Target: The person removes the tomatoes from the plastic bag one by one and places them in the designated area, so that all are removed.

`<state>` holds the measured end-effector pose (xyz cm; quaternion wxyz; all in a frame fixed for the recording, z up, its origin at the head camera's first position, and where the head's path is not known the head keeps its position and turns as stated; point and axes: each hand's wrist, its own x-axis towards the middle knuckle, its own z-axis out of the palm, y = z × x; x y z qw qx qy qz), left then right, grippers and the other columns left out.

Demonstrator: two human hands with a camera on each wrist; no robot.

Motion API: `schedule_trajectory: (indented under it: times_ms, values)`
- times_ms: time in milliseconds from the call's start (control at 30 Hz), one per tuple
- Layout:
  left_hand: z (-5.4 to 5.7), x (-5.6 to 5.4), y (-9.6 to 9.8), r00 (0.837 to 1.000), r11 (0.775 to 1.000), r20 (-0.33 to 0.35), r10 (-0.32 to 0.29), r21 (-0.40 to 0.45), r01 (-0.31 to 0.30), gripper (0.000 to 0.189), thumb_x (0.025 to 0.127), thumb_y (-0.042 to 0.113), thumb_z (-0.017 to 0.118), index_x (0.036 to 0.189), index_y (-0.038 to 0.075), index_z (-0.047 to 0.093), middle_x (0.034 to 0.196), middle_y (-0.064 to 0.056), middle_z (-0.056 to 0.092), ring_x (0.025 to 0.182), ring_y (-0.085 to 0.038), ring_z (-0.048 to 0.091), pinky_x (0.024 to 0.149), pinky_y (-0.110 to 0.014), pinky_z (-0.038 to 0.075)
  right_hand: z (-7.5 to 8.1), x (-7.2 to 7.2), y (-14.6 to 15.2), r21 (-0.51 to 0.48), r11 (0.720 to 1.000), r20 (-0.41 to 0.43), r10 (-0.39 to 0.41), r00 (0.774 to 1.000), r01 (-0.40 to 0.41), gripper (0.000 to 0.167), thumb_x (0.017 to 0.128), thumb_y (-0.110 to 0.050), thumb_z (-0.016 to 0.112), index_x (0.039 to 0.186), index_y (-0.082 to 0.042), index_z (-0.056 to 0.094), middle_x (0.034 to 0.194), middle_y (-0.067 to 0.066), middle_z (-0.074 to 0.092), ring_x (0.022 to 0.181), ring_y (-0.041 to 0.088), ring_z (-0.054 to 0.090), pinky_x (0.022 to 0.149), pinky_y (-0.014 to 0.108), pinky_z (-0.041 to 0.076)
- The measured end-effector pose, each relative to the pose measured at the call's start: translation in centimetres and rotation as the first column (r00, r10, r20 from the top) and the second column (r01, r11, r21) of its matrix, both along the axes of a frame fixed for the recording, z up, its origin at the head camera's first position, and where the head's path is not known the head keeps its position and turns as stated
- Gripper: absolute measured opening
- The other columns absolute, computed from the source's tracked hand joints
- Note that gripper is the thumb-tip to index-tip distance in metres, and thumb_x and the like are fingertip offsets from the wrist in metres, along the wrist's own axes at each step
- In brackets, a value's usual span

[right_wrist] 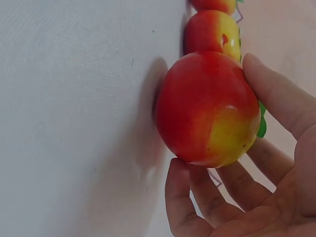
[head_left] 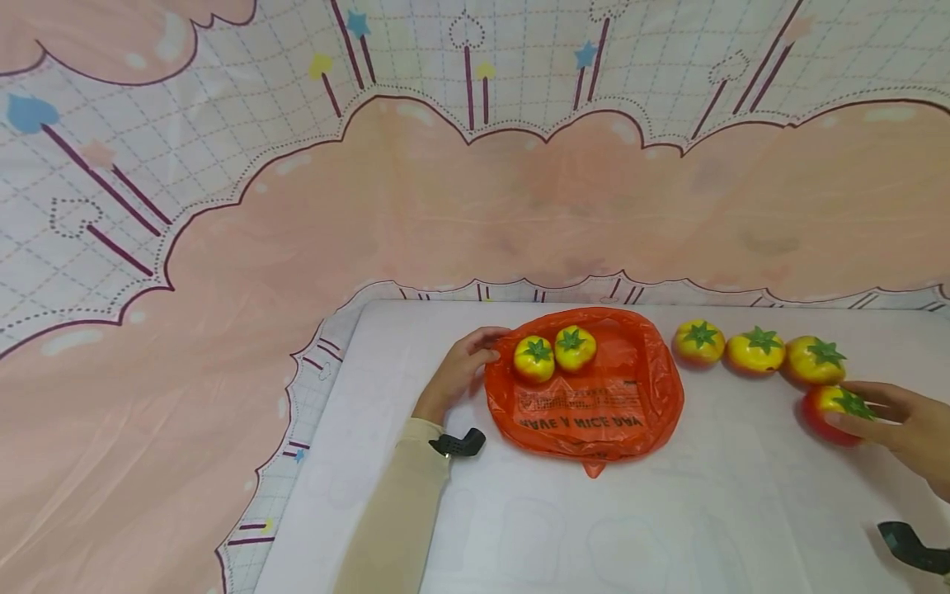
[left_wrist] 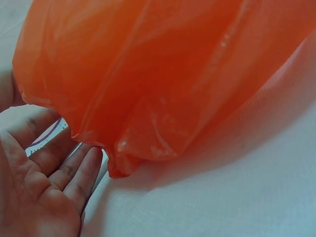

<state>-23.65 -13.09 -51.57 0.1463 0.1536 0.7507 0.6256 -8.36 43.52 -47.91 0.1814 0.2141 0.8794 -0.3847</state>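
An orange-red plastic bag [head_left: 579, 441] is spread open on the table, its rim rolled into a ring. Two yellow tomatoes with green star-shaped tops, one at the left [head_left: 533, 369] and one beside it [head_left: 576, 356], sit inside. At the bag's left rim my left hand [head_left: 462, 370] pinches the plastic; in the left wrist view several fingers [left_wrist: 64, 173] extend below its edge. On the right, my right hand [head_left: 909, 425] grips a red-and-yellow tomato [right_wrist: 207, 108] between thumb and fingers. It is close to the end of a tomato row; whether it touches the table is unclear.
Right of the bag, three more tomatoes line up: the nearest to it [head_left: 698, 351], a middle one [head_left: 753, 361] and an end one [head_left: 809, 367]. A white cloth covers the table [head_left: 668, 528]. Behind it hangs a pink and white patterned sheet [head_left: 519, 206].
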Motion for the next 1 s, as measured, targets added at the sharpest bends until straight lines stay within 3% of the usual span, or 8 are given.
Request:
schedule_trajectory:
  times_ms: [400,1000]
  values:
    - [0.0,-0.1,0.1,0.999,1.0,0.031,0.01,-0.002,-0.01,0.04,0.098,0.013,0.053,0.137,0.018,0.062,0.14,-0.002,0.062,0.13,-0.022,0.056,0.115,-0.042,0.046,-1.5,-0.4,1.5,-0.006,0.999,-0.027,-0.045,0.999,0.045,0.108,0.094,-0.062,0.059,0.158,0.007,0.005,0.154,0.046,0.0,0.132,0.066,0.011,0.103,0.084,0.024]
    - [-0.1,-0.1,0.0,1.0,1.0,0.007,0.0,0.002,0.0,0.04,0.098,0.013,0.053,0.137,0.015,0.061,0.139,-0.005,0.062,0.129,-0.023,0.057,0.116,-0.045,0.045,-2.6,-0.5,2.2,-0.041,0.996,-0.032,-0.082,0.996,0.081,0.109,0.093,-0.061,0.062,0.16,0.003,0.004,0.158,0.043,-0.005,0.135,0.067,0.009,0.104,0.083,0.023]
